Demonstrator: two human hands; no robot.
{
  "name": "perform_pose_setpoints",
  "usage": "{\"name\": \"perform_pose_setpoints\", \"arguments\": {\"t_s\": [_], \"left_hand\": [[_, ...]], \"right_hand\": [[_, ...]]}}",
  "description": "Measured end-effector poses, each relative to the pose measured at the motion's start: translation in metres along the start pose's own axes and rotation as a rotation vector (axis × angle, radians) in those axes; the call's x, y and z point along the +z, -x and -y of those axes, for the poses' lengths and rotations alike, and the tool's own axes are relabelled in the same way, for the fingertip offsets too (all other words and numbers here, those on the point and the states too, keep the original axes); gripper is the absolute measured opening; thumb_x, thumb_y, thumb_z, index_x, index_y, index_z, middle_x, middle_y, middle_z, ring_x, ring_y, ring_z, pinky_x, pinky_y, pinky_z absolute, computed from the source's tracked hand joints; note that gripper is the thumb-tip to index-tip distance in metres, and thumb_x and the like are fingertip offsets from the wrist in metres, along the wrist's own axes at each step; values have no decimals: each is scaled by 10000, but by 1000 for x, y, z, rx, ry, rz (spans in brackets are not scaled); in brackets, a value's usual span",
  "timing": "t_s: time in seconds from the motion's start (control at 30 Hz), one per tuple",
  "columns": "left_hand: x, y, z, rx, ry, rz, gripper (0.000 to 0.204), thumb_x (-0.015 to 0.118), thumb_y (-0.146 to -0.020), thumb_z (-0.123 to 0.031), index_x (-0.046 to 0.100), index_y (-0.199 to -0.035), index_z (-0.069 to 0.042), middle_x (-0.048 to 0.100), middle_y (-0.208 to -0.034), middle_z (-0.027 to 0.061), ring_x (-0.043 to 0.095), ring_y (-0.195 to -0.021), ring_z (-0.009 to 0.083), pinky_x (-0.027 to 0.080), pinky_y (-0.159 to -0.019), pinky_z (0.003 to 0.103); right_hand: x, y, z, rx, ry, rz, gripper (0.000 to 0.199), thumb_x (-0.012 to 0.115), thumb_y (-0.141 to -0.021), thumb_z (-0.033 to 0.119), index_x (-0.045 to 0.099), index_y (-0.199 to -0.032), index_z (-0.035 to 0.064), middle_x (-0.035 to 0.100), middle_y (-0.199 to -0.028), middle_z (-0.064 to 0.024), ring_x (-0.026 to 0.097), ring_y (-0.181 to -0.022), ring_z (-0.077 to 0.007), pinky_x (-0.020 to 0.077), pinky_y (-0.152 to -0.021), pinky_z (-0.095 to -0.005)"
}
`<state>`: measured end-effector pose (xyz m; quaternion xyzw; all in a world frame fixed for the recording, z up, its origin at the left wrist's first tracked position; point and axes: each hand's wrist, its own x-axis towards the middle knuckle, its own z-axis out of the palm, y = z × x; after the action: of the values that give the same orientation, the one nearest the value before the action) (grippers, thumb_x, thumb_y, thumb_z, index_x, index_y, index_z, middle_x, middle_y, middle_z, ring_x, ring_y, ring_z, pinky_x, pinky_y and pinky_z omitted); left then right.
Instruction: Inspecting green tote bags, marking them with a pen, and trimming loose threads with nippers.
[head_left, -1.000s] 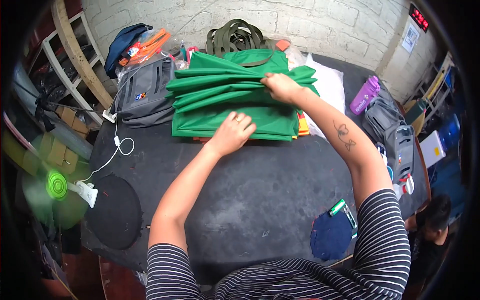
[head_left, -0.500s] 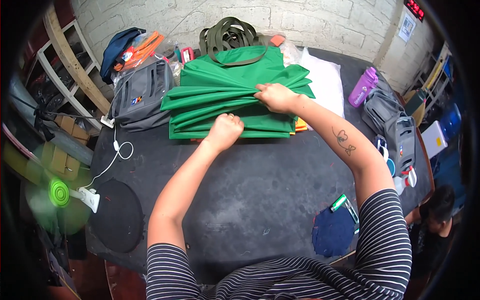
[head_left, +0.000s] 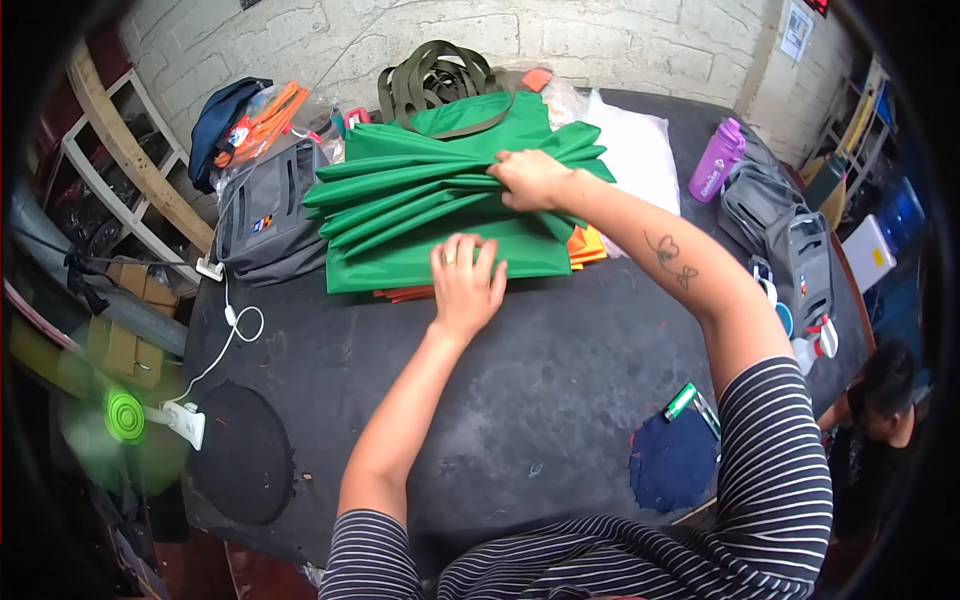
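Note:
A pile of green fabric pieces (head_left: 390, 262) lies at the far middle of the table, its upper layers bunched into folds. My right hand (head_left: 532, 180) is closed on those gathered folds and lifts them a little. On the flat lower layer at the pile's near edge, my left hand (head_left: 467, 283) rests palm down with its fingers spread, a ring on one of them. Orange fabric (head_left: 588, 246) sticks out from under the green at the right. Coiled olive webbing straps (head_left: 440, 80) lie behind, with one loop over the fabric.
Grey bags lie left (head_left: 270, 215) and right (head_left: 790, 235), near a purple bottle (head_left: 716, 160) and a spray bottle (head_left: 815, 345). Closer in are a round black piece (head_left: 240, 455), a navy cloth piece (head_left: 672, 458) and a green-handled tool (head_left: 680, 402). A clip fan (head_left: 125, 415) spins at the left edge.
My left hand has let go of the fabric edge, opening its fingers and shifting slightly right. My right hand keeps hold of the folds. The view has shifted a little.

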<state>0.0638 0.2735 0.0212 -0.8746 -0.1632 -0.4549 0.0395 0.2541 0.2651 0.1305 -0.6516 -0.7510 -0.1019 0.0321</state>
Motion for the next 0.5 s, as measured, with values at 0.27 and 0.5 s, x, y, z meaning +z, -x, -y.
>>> {"name": "perform_pose_setpoints", "arguments": {"t_s": [0.27, 0.5], "left_hand": [[34, 42, 22, -242, -167, 430, 571, 555, -864, -465, 376, -1400, -380, 246, -1482, 192, 118, -1373, 483, 67, -1036, 718], [26, 26, 29, -457, 83, 662, 619, 569, -869, -373, 339, -1435, -271, 259, -1477, 214, 270, -1342, 428, 242, -1093, 521]], "right_hand": [[-52, 1, -28, -73, 80, -46, 175, 594, -717, 99, 637, -866, 16, 652, -863, -198, 640, -837, -371, 523, -748, -453], [-127, 78, 72, -309, 364, -101, 98, 601, -682, 89, 615, -764, 37, 592, -812, -141, 646, -663, -282, 528, -551, -395]]}}
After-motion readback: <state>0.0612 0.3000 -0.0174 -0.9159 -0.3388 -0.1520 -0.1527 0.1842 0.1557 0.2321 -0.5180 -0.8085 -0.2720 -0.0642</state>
